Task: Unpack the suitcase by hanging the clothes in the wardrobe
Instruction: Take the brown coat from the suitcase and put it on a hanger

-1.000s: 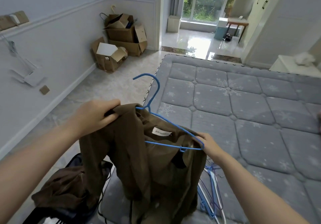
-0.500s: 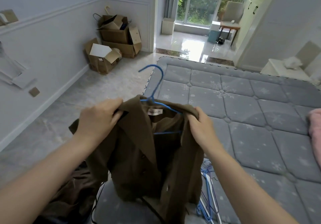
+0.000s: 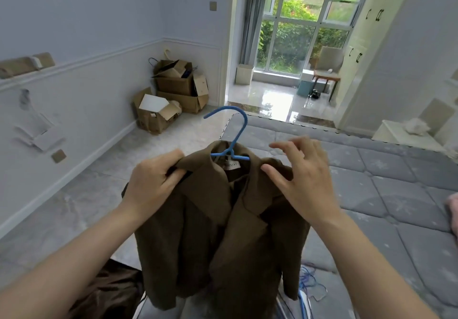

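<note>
The bed [image 3: 371, 194] fills the right half of the view, and everything else can be placed from it: past its far end a pale wardrobe [image 3: 359, 53] with dark handles stands to the right of a glass door [image 3: 297, 26], and off its left side cardboard boxes [image 3: 173, 95] are stacked against the wall. Over the near left corner of the bed hangs the brown jacket [image 3: 223, 232], held up in the air and already draped on a blue hanger [image 3: 233, 140] whose hook rises above the collar. Below the jacket, off the bed's near left corner, more dark brown cloth [image 3: 106, 291] lies where the suitcase seems to be, and spare hangers [image 3: 307, 291] lie on the bed's near edge. The left hand [image 3: 153, 182] pinches the jacket's left shoulder and collar, fingers curled around the fabric. The right hand [image 3: 302, 180] is spread, fingers straight, its thumb just touching the right shoulder and gripping nothing. The step looks like seating the jacket squarely on the hanger, 1 garment in with more left to unpack. The next move likely calls for taking the hook and carrying it to the wardrobe without letting the shoulders slip.
</note>
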### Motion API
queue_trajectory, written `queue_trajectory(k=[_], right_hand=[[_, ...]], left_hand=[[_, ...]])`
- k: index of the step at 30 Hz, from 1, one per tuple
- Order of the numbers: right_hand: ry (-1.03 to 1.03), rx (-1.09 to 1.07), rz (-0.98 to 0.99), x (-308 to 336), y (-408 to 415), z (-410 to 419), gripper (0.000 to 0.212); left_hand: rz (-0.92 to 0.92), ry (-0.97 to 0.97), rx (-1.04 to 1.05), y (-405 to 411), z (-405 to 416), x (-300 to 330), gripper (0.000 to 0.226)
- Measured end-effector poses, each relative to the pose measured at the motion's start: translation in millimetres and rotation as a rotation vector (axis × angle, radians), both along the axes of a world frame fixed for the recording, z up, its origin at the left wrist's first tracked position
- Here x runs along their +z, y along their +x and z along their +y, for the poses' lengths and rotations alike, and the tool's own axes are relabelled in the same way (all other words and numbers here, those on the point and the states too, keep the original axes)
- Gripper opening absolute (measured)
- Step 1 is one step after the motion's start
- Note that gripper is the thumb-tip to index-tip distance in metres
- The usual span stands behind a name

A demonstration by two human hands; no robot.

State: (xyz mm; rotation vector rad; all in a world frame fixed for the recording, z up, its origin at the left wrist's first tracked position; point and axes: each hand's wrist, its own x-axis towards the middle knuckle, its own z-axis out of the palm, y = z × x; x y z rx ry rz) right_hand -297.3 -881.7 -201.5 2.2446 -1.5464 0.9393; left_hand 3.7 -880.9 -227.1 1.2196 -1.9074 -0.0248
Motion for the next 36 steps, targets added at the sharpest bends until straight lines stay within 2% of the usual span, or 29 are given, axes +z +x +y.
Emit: queue_trajectory(k=[2, 4, 8, 12, 15, 17, 20, 23, 26, 28, 31, 34, 36], right_hand=[[0.086, 0.081, 0.049, 7, -3, -4, 0.036], [0.128, 0.140, -0.040, 11, 0, -4, 0.039], [-0.093, 0.027, -0.191, 25, 6, -1, 0.030], [-0.104, -0.019, -0.297, 41, -6, -6, 0.039], [-0.085, 0.045, -0.297, 46, -4, -4, 0.036], [-0.055, 0.111, -0.339, 51, 3, 0, 0.028], [0.036, 0.207, -0.426, 59, 9, 7, 0.024], [0.308, 0.281, -0.532, 69, 0, 3, 0.031], [0.523, 0.116, -0.399, 77, -21, -8, 0.028], [0.465, 0.041, -0.363, 79, -30, -8, 0.026], [0.412, 0.267, -0.520, 79, -21, 1, 0.034], [0.375, 0.346, -0.329, 66, -11, 7, 0.037], [0.245, 0.273, -0.245, 58, -12, 3, 0.033]], left_hand=[[0.022, -0.026, -0.031, 4, 0, 9, 0.022], [0.008, -0.054, -0.037, 6, -1, 18, 0.022], [-0.041, -0.109, -0.017, 20, -8, 35, 0.025], [-0.125, -0.070, -0.034, 47, -7, 43, 0.035], [0.009, -0.020, -0.074, 40, 3, 57, 0.038], [0.054, -0.007, -0.053, 29, 2, 71, 0.040], [-0.200, -0.064, 0.062, 21, -11, 85, 0.022], [-0.188, -0.195, 0.120, 23, -17, 92, 0.038], [-0.130, -0.318, 0.090, 22, -17, 100, 0.033], [-0.136, -0.353, 0.078, 19, -17, 103, 0.029], [-0.163, -0.371, 0.101, 15, -19, 106, 0.029], [-0.120, -0.344, 0.113, 13, -24, 110, 0.030], [-0.092, -0.332, 0.118, 16, -27, 113, 0.029]])
